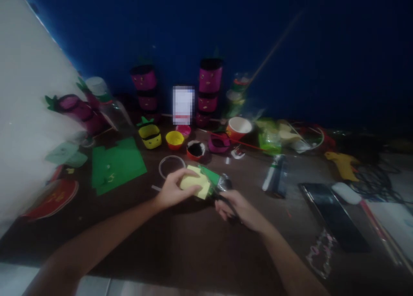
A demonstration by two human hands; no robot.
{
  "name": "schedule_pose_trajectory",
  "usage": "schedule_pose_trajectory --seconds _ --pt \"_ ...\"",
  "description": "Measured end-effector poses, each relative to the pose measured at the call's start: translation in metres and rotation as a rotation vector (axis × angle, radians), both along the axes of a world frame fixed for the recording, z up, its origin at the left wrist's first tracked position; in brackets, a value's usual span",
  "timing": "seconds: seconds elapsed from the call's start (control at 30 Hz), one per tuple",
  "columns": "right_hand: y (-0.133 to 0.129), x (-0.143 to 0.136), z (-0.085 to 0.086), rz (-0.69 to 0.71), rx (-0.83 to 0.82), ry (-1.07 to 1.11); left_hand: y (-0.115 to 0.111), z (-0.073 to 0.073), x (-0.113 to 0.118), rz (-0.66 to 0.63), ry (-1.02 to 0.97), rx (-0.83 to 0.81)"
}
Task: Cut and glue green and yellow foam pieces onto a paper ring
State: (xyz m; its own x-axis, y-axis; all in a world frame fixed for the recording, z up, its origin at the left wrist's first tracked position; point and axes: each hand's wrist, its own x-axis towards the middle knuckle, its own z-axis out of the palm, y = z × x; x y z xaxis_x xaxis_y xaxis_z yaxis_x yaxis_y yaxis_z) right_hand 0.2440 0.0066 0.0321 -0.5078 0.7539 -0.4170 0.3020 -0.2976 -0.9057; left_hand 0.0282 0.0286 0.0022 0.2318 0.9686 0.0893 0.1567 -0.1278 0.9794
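Observation:
My left hand (pixel 178 187) pinches a small pale yellow sheet (pixel 197 182) between thumb and fingers, above the middle of the table. Around the handles of a pair of dark scissors (pixel 229 208) my right hand (pixel 240 206) is closed. The blades reach up and left to the sheet's right edge; whether they are apart is too blurred to tell. Just behind the sheet lies a green piece (pixel 211 174), partly covered. A clear tape roll (pixel 171 167) is close to my left hand, and a shiny silvery thing (pixel 225 182) lies by my right.
A green sheet (pixel 119 164) lies at left. Small cups, among them a yellow one (pixel 174 140), stand behind my hands near a lit phone (pixel 183 105) and purple containers (pixel 209 89). At right are a black phone (pixel 334 216), a yellow glue gun (pixel 342 164) and tangled cables.

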Motion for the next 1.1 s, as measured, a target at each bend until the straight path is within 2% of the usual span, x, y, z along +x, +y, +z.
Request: schedule_pose_trajectory --seconds 0.47,1.1 --pt "0.0005 0.0010 0.0017 -0.007 0.012 -0.008 -0.0001 0.0010 0.0001 0.030 -0.003 -0.014" --pt "-0.0009 0.0064 -0.0018 0.012 -0.055 -0.026 0.0021 -0.0016 0.0038 0.078 -0.260 -0.109"
